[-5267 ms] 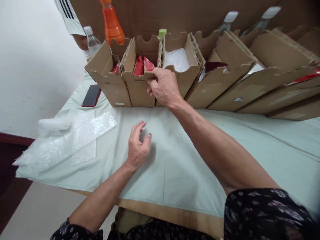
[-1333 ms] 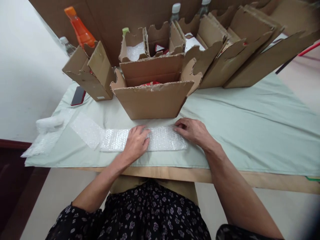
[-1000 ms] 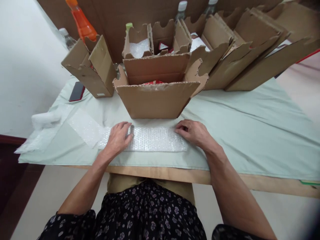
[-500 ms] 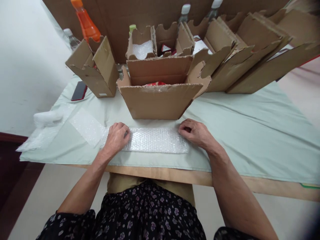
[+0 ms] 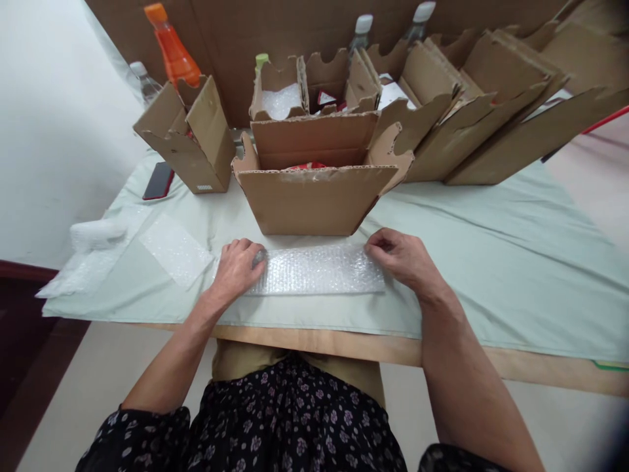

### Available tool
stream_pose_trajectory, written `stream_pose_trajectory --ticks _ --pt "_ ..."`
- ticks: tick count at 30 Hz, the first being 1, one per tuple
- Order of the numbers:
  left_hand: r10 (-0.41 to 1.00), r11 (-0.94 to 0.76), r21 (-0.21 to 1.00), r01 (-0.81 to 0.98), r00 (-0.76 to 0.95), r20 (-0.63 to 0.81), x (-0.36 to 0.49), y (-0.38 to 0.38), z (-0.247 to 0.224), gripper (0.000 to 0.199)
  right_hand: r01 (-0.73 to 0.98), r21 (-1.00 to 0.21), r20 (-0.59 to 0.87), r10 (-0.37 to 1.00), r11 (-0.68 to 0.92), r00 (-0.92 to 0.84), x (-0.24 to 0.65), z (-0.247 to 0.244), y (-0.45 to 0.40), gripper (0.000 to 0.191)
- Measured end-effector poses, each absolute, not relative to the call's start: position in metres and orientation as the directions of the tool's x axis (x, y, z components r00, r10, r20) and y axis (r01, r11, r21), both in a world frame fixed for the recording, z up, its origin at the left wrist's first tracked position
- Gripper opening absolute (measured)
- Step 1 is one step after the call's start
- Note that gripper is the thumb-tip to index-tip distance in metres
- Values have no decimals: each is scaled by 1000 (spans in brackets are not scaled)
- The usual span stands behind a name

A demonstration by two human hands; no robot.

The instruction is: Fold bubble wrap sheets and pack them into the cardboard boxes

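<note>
Head view shows a bubble-wrap strip (image 5: 319, 270) lying flat on the pale green cloth (image 5: 496, 282), just in front of the front carton (image 5: 314, 204). The right hand (image 5: 405, 260) has thumb and fingertip closed on the strip's far right corner, near the front carton's right side. The left hand (image 5: 236, 267) lies over the strip's left end with fingers bent; whether they pinch the film or merely press it, I cannot tell. The step in hand seems to be straightening the strip between the 2 hands; the next move probably calls for an even hold at each end, since limp film could buckle.

Inside the front carton, a red packet (image 5: 308, 166) just shows. Left of that carton lie another bubble-wrap sheet (image 5: 174, 252), a rolled piece (image 5: 98, 234) and a phone (image 5: 158, 181); also to its left stands a narrow carton (image 5: 194, 160), an orange bottle (image 5: 177, 56) rising behind. Other open cartons (image 5: 474, 131) stand behind and right of the front carton.

A small pale printed patch (image 5: 204, 188) near the narrow carton's base is too fine to read; no brand is legible.
</note>
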State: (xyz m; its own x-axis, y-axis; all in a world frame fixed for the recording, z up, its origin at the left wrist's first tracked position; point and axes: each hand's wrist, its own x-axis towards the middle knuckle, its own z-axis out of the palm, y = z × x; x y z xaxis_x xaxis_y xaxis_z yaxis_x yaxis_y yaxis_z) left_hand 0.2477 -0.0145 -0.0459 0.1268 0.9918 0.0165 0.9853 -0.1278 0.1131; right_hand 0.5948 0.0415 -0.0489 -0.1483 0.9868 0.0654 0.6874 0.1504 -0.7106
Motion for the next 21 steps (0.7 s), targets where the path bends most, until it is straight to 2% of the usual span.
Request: stream_pose_trajectory --ticks 3,6,12,16,21 --pt "988 -150 130 980 152 -3 251 -10 -43 32 763 -636 54 993 114 -104 604 -50 45 14" --pt "991 -136 103 985 137 -7 247 -8 -41 34 813 -571 7 991 114 -134 607 -50 46 19" --pt "993 -117 72 991 117 4 241 -9 -44 18 859 -495 -75 979 128 -189 600 -48 44 22" --pt "990 -132 76 988 128 54 245 -7 -49 17 892 -431 -67 981 135 -181 598 -51 45 20" --pt "987 -138 107 985 127 101 247 1 -53 19 898 -424 -30 990 116 -141 600 -53 47 21"
